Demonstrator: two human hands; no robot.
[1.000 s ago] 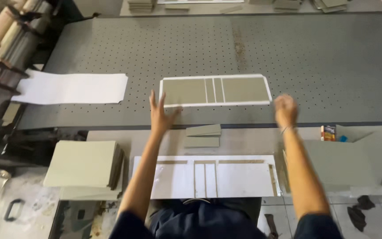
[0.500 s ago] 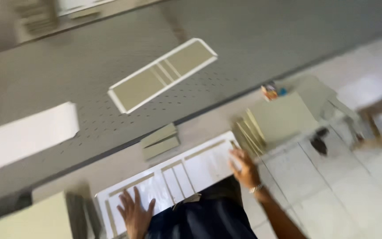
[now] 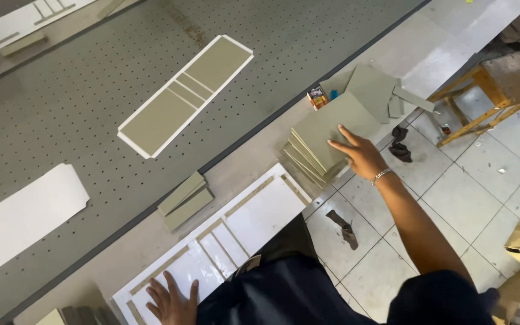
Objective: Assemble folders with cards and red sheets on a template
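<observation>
Grey-green boards [image 3: 326, 129] lie flat under right hand [image 3: 362, 157].

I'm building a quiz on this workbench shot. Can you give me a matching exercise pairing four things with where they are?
Things:
1. right hand
2. left hand
3. wooden stool
4. white sheet with olive panels

Places:
A. on the tiled floor, beside the bench
B. flat on the white template at the bench's near edge
C. on the perforated grey table
D. on top of the stack of olive boards

Pairs: 1-D, 2-B, 3-A, 4-C
</observation>
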